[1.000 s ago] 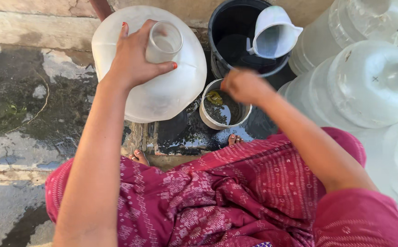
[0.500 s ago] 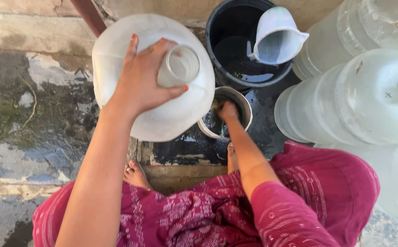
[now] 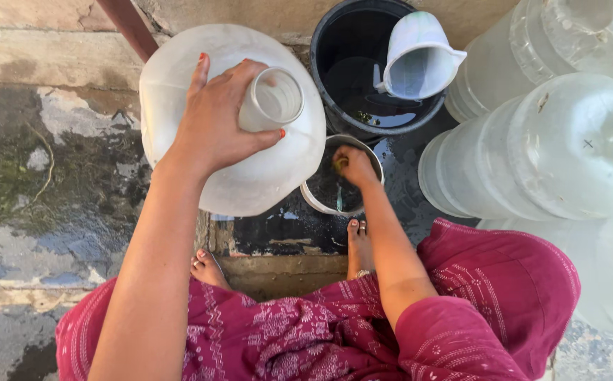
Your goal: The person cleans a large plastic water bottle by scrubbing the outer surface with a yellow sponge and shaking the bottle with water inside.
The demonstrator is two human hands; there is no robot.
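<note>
Since the earlier frame my right hand (image 3: 352,164) has dipped into the small metal bowl (image 3: 320,201), fingers curled on something yellowish; left hand (image 3: 218,127) clasps the water jug's (image 3: 172,106) neck at eleven o'clock. Scrubbing looks barely begun.

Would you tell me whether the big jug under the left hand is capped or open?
Open: the large translucent jug shows a bare round mouth beside the left hand.

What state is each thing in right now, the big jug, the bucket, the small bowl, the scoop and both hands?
Big jug: uncapped, tilted, held by its neck.
Left hand: gripping the jug's neck.
Right hand: reaching into the small bowl.
Small bowl: on wet ground, some water inside.
Bucket: upright, shallow water at the bottom.
Scoop: resting on the bucket's rim, tipped inward.
Other jugs: uncapped, standing together.
</note>
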